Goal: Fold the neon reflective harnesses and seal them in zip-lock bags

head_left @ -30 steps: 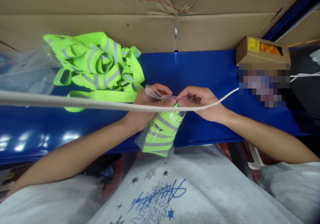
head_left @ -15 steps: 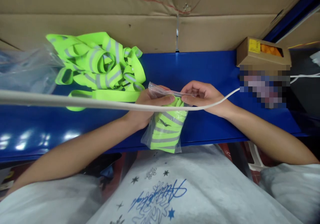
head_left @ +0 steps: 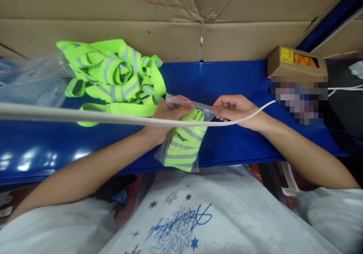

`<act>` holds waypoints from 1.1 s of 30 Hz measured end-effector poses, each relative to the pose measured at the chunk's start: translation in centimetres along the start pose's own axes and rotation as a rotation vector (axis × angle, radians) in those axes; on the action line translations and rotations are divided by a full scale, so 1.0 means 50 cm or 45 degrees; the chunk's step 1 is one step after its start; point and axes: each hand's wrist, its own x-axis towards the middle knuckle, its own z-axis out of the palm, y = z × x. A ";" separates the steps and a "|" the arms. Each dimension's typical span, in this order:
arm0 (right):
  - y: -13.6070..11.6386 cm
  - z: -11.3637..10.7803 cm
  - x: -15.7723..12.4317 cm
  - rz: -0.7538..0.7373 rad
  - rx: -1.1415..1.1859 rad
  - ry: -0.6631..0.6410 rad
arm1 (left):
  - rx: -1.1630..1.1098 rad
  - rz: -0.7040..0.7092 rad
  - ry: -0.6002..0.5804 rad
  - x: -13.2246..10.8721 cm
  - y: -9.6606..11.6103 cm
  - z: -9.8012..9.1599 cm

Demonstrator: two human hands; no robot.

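A clear plastic bag (head_left: 162,156) hangs between my hands, just over the table's front edge. Inside it lies a folded neon-yellow reflective strap (head_left: 184,148) with grey stripes. My left hand (head_left: 167,116) grips the bag's upper left side, thumb on the front. At the top right corner, my right hand (head_left: 234,108) pinches the bag's edge between thumb and fingers. A white cable (head_left: 124,118) crosses the view in front of the bag and both hands, hiding a thin band of them.
A tangled pile of neon-yellow reflective straps (head_left: 113,72) lies on the blue table (head_left: 184,76) at the left back. Clear plastic bags (head_left: 34,80) are at far left. A cardboard box (head_left: 297,63) with orange contents stands at the right, beside a blurred-out patch.
My right hand has slid right along the bag's top to its corner, away from my left hand. The bag's lower end has swung slightly left.
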 end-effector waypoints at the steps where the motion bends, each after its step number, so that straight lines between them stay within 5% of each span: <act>1: 0.000 -0.001 0.000 0.002 -0.005 0.003 | -0.002 -0.002 0.000 0.000 0.000 0.000; 16: -0.004 0.012 -0.012 -0.133 -0.203 0.085 | 0.007 0.037 -0.057 -0.001 -0.003 -0.004; 33: 0.001 0.032 -0.004 -0.091 0.002 -0.030 | -0.008 -0.042 -0.221 -0.012 -0.021 -0.008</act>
